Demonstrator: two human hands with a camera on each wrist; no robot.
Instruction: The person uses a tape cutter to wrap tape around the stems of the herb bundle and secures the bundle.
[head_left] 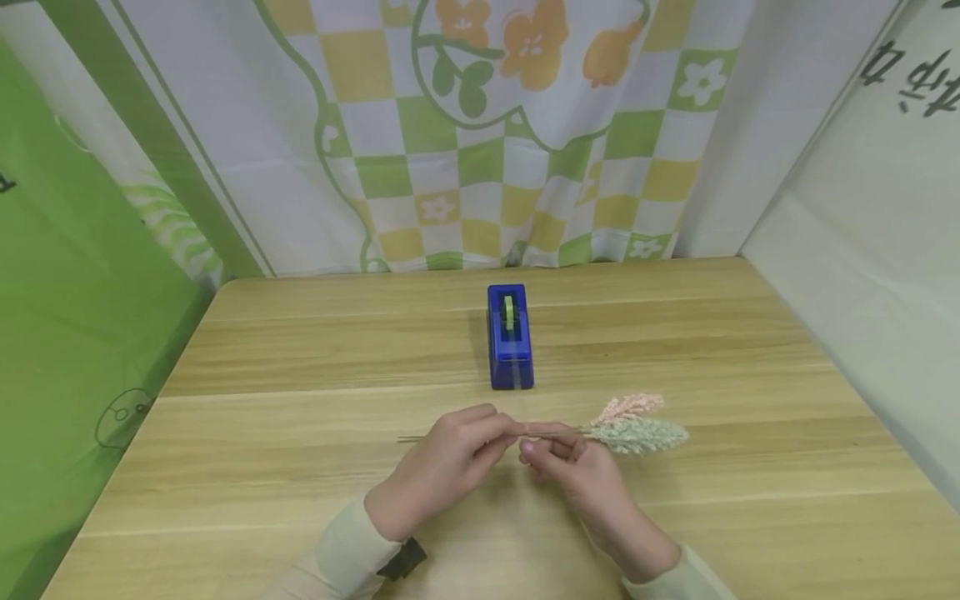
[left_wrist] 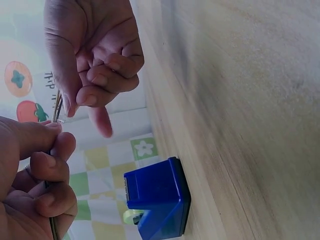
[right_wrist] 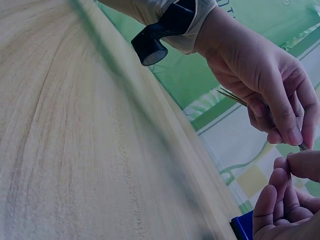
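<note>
Two artificial flower sprigs lie side by side in the head view, a pink one [head_left: 630, 407] and a pale green one [head_left: 639, 435], heads pointing right. Their thin stems [head_left: 411, 438] run leftward through both hands, just above the table. My left hand [head_left: 453, 454] grips the stems between thumb and curled fingers. Close beside it, my right hand [head_left: 581, 479] pinches them nearer the flower heads. In the left wrist view, a small shiny clear bit, perhaps tape, shows on the stems between the fingertips. The right wrist view shows the stem ends [right_wrist: 232, 97] sticking out behind my left hand.
Beyond the hands stands a blue tape dispenser [head_left: 512, 342] with a green-cored roll. The wooden table [head_left: 300, 358] reaches back to a checkered curtain [head_left: 480, 167]. A black wrist camera [head_left: 402, 560] sits at the left sleeve.
</note>
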